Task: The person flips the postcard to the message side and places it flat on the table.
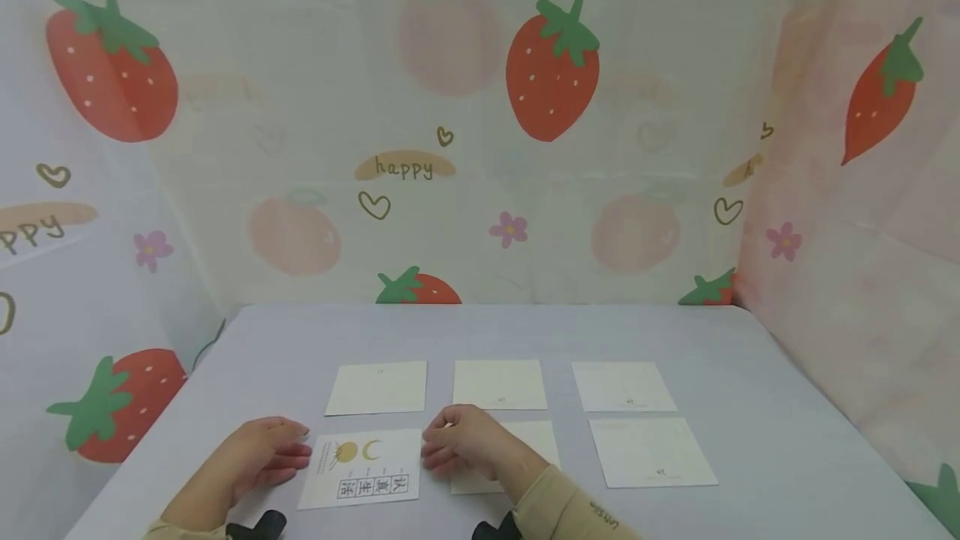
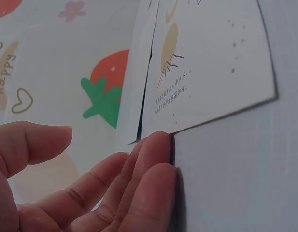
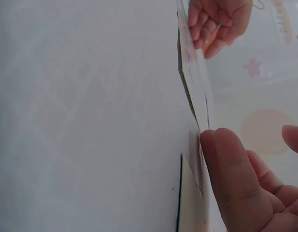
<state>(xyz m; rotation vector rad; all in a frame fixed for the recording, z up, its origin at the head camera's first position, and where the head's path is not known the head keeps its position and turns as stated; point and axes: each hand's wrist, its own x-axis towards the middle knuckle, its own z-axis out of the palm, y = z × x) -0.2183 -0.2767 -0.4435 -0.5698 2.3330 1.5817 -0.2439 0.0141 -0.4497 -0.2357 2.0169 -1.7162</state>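
A white card [image 1: 362, 482] printed with a yellow sun, a moon and boxed characters lies flat at the front left of the table. My left hand [image 1: 264, 455] is at its left edge, fingers loosely bent; in the left wrist view the fingertips [image 2: 156, 150] meet the card's corner, the thumb held apart. On the other side, my right hand [image 1: 471, 445] is by the card's right edge and partly covers a plain cream card [image 1: 531, 438]. The right wrist view shows the right fingertips [image 3: 226, 140] near the card's edge, with thumb apart. Neither hand grips anything.
Three plain cream cards lie in the back row: left [image 1: 377, 388], middle [image 1: 501, 384] and right [image 1: 624, 387]. Another cream card [image 1: 652, 452] lies at the front right. Behind the white table [image 1: 757, 432] hangs a strawberry-printed cloth [image 1: 465, 123].
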